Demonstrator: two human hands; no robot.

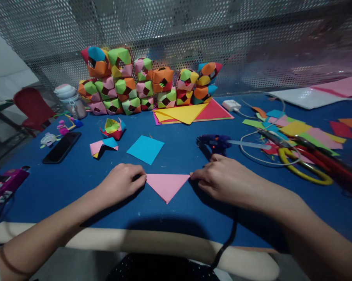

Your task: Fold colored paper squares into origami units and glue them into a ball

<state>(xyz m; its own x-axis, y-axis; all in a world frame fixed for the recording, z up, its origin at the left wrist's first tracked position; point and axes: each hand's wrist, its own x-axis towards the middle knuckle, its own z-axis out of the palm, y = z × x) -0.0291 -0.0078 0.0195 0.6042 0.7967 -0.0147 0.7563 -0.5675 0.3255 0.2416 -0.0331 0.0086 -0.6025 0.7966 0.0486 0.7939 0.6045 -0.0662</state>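
Observation:
A pink paper triangle [167,186] lies on the blue table [111,216], its long edge away from me and its point toward me. My left hand [124,181] has its fingertips closed on the triangle's left corner. At the right corner, the curled fingers of my right hand [216,175] pinch or press the paper. Just beyond the triangle is a blue paper square [145,149]. A dark blue glue gun [215,142] with a small red light stands behind my right hand.
Folded paper units [127,89] are stacked at the back. Yellow sheets [187,113] lie beside a white charger [231,105]. Scissors [306,168], a cable and paper scraps [295,128] are at right. A phone [62,147] and purple box [10,183] are at left.

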